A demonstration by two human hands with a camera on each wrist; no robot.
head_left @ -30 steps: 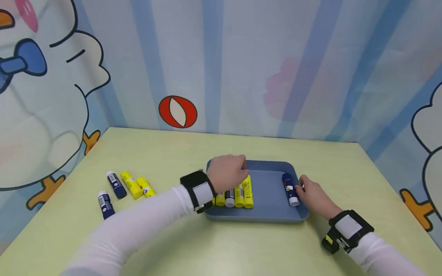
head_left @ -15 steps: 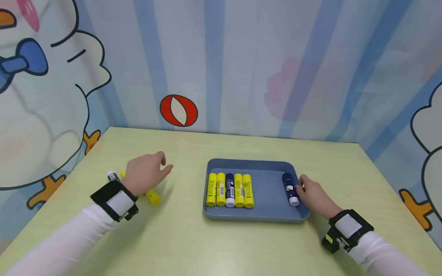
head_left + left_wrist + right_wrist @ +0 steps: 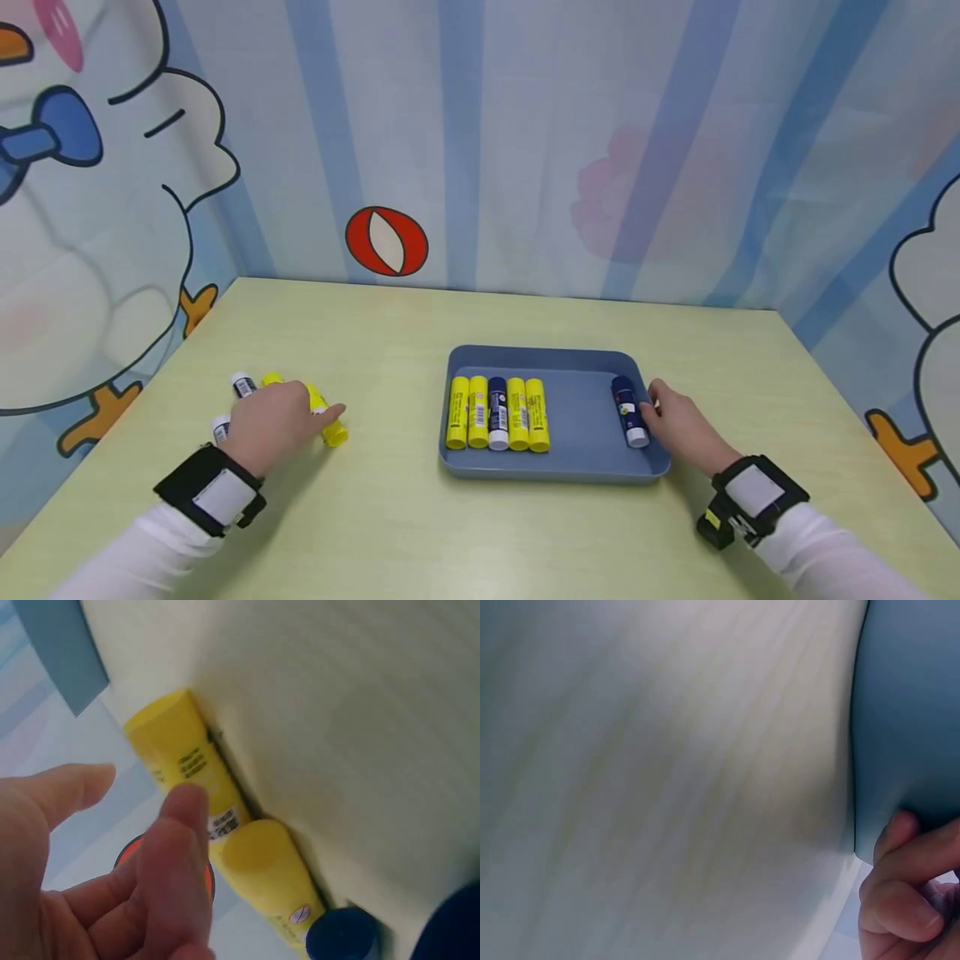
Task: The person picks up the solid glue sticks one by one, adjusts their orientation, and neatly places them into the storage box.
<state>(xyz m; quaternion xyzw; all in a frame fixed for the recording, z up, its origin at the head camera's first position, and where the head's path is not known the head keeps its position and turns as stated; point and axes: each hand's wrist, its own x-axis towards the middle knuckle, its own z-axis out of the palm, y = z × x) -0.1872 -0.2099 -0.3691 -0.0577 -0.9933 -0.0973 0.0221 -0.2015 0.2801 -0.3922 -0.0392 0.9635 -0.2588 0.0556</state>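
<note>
My left hand (image 3: pixel 273 425) hovers over a small group of glue sticks on the table's left side. In the left wrist view its thumb and fingers are apart, beside a yellow glue stick (image 3: pixel 184 742) and holding nothing. A second yellow glue stick (image 3: pixel 259 859) and a navy one (image 3: pixel 341 936) lie behind it. My right hand (image 3: pixel 686 425) grips the right rim of a grey-blue tray (image 3: pixel 581 467). In the tray, yellow glue sticks (image 3: pixel 458 412) and one navy glue stick (image 3: pixel 498 414) form a row at the left; another navy glue stick (image 3: pixel 630 412) lies at the right.
White ends of two navy glue sticks, one upper (image 3: pixel 242 383) and one lower (image 3: pixel 221 427), show past the left hand. A pale table (image 3: pixel 480 542) carries everything. A printed curtain (image 3: pixel 525 150) stands behind and along both sides.
My left hand has moved from above the row in the tray leftward and down to the loose glue sticks. My right hand has stayed at the tray's right rim.
</note>
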